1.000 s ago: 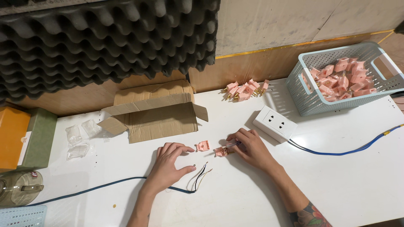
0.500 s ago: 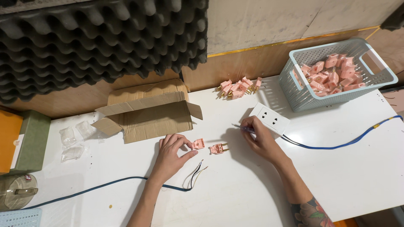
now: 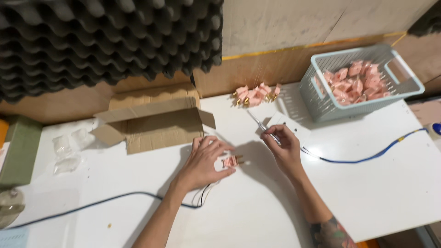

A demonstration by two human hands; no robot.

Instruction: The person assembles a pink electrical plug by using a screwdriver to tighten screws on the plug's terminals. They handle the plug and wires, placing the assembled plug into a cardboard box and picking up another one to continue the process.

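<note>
The left hand (image 3: 202, 163) covers most of the small pink plug part (image 3: 229, 161), so its shape stays unclear. The thin metal tool (image 3: 262, 126) in the right hand (image 3: 284, 149) is motion-blurred, its tip indistinct. The white power strip (image 3: 294, 128) is half hidden behind that hand. The blue cable (image 3: 367, 158) runs off the right edge.

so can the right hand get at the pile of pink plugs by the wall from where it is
Probably yes: the right hand, holding a thin metal tool, sits just short of the pile of pink plugs, with only bare white table between them.
</note>
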